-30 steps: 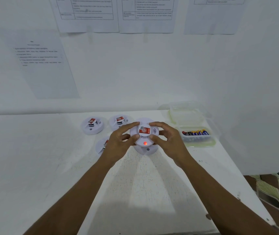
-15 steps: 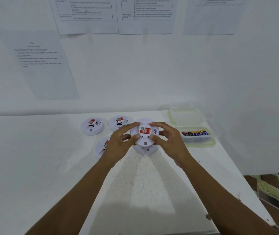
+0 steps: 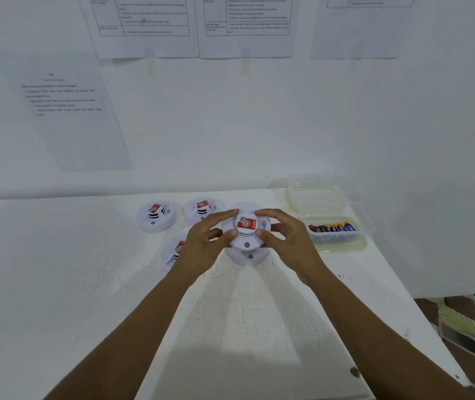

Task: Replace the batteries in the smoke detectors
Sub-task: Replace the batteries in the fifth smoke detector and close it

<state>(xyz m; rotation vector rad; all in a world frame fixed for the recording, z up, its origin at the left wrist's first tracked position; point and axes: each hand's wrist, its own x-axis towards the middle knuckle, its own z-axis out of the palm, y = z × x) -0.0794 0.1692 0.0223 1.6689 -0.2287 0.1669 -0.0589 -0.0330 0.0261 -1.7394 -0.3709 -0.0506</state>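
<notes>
Both hands hold a round white smoke detector with a red label just above the table. My left hand grips its left rim with thumb and fingers, and my right hand grips its right rim. Its small front light is dark. Another white detector lies directly beneath it on the table. Three more detectors rest to the left: one at the far left, one beside it, and one partly hidden by my left hand. A row of batteries lies in a clear tray.
An open clear lid stands behind the battery tray near the wall. The white table ends at its right edge, with patterned floor beyond. Printed sheets hang on the wall behind.
The red light on the held detector, lit a second ago, has gone dark. My hands and the detector have barely moved.
</notes>
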